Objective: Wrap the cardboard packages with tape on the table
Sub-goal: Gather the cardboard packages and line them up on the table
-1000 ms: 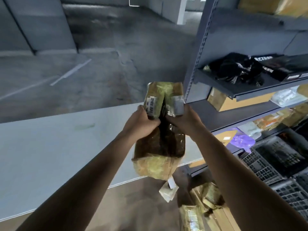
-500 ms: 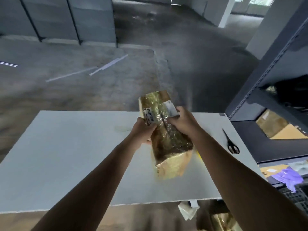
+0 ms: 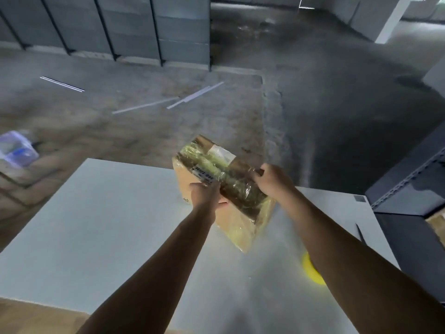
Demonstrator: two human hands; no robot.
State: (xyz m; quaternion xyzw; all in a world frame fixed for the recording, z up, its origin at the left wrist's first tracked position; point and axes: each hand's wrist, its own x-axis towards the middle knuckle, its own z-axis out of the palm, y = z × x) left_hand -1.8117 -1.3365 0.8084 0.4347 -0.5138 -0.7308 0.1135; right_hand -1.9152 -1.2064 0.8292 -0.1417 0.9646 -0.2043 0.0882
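Holding tilted, film-wrapped package (image 3: 237, 225) in both hands over tabletop (image 3: 108, 225). Gripping near-left edge with left hand (image 3: 206, 193), fingers curled beneath. Clasping upper right edge with right hand (image 3: 272, 182), fingers curled. Showing yellow object (image 3: 311, 270) beside right forearm, partly hidden.

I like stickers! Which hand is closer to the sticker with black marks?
Left. The left hand grips the package beside the black-marked sticker; the right hand holds the opposite edge.

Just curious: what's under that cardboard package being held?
Only white table shows beneath the package, gripped by left hand and right hand. The package hides the patch directly below.
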